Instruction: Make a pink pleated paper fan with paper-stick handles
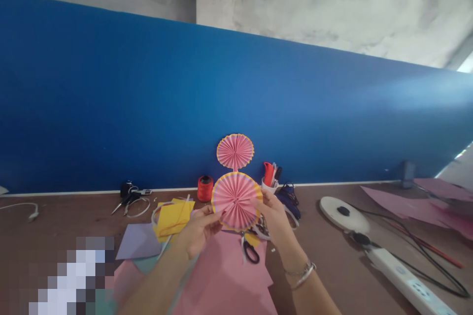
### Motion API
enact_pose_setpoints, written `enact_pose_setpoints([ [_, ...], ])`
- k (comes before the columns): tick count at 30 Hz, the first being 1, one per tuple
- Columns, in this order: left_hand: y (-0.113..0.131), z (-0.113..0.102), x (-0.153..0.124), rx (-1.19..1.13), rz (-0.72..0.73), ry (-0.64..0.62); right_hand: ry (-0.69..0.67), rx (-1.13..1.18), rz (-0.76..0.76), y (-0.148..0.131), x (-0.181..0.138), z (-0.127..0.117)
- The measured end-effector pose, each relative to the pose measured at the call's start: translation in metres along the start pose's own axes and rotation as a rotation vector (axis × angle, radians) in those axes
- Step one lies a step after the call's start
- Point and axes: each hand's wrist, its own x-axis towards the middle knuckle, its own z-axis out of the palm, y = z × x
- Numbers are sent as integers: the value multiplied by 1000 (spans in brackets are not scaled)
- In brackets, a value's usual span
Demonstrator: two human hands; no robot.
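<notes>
Both my hands hold up a round pleated paper fan (235, 200), pink with a yellow rim, above the table. My left hand (197, 230) pinches its lower left edge with closed fingers. My right hand (272, 211) grips its right edge; bracelets sit on that wrist. A second fan of the same kind (235, 151) stands behind, against the blue wall. Pink paper sheets (225, 280) lie under my forearms, and black-handled scissors (250, 251) rest on them.
Folded yellow paper (173, 217) and a lilac sheet (137, 241) lie left of my hands. At the wall stand a red thread spool (205, 188), a cup of tools (271, 179) and more scissors (125, 199). A white power strip (406, 275), cables and pink sheets (417, 202) lie right.
</notes>
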Motion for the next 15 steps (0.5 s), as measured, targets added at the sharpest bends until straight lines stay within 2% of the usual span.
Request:
enact_pose_setpoints([
  [4,-6,-5,6,-21,-4,7,-19,37,7,5,2,-2],
  [10,-2,-7,6,-50,25,12,-26,-6,81,9,3,-7],
  [15,-3,-5,6,-107,-19,11,-134,41,105,8,1,-3],
])
